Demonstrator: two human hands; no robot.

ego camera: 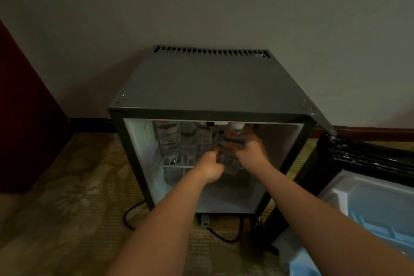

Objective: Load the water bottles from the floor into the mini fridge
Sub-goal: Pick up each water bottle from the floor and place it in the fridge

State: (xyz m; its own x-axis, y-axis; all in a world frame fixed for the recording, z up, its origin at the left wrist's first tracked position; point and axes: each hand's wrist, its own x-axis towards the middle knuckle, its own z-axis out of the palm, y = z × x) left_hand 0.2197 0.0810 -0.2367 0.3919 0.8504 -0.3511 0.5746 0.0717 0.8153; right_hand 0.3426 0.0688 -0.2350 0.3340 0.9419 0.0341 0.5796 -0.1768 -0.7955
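Carpeted floor, mini fridge open, several bottles already on upper wire shelf; left hand and right hand both closed around one water bottle going in beside them, no floor bottles visible, so likely near done.

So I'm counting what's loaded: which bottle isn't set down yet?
The rightmost bottle, gripped by both the left hand and right hand; the others stand untouched on its left.
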